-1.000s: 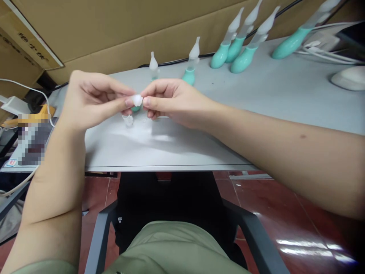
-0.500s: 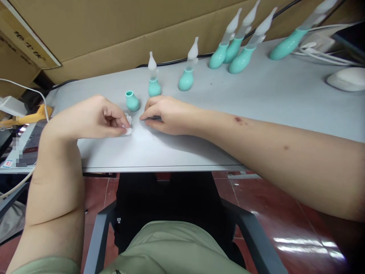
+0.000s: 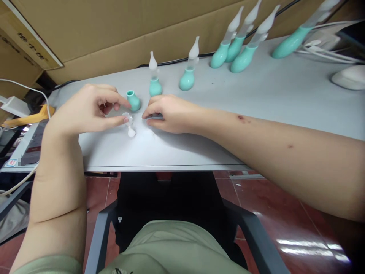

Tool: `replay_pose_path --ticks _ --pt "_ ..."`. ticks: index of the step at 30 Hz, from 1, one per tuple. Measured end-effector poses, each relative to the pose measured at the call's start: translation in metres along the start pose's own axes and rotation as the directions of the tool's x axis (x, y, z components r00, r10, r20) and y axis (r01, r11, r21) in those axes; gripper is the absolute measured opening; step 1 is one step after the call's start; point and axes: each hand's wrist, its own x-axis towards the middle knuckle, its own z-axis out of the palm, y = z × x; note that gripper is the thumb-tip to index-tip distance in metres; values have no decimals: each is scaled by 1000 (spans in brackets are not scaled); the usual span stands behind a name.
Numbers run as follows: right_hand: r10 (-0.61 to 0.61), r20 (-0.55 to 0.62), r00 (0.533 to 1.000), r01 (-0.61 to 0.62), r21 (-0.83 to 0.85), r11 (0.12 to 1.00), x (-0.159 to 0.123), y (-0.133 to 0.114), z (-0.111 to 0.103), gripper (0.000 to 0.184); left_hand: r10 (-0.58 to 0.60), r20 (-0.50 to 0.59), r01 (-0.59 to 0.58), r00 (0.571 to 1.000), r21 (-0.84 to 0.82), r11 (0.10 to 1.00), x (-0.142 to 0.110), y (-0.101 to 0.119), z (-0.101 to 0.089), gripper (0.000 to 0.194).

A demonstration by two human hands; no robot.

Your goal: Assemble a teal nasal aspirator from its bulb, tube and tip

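Note:
My left hand (image 3: 91, 108) hovers just above the grey table (image 3: 199, 125) and pinches a small clear plastic cap (image 3: 128, 117) between thumb and forefinger. A small white silicone tip (image 3: 131, 133) lies on the table just below that cap. My right hand (image 3: 168, 113) rests on the table with its fingers curled over a small clear part (image 3: 154, 118) that is mostly hidden. A teal bulb without a top (image 3: 133, 101) stands just behind the two hands.
Two small teal bulbs with clear tips (image 3: 154, 82) (image 3: 188, 74) stand behind. Several larger teal bulbs (image 3: 242, 57) lean at the back right before a cardboard wall (image 3: 128, 34). White cables (image 3: 327, 49) and a white object (image 3: 349, 78) lie far right. A charger (image 3: 13, 104) sits left.
Both hands came down from mid-air, where they held a white tip together. The tip now lies on the table; my left hand has lifted a clear cap.

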Motion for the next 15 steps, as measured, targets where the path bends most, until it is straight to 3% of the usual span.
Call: replay_pose_path --ticks 4,7,11,15 --pt "2 0 1000 -2 -24 1000 1 1 1 25 -26 111 21 993 46 999 3 -12 2 48" --pt "-18 -13 1000 18 9 1000 2 4 2 26 -57 148 58 987 -2 998 4 -22 6 40" --pt "24 -24 999 -21 123 992 4 4 3 24 -90 136 100 987 -67 993 4 -34 12 27" --pt "96 -84 992 -61 345 936 3 3 1 22 -114 70 126 991 -207 970 5 -29 18 25"
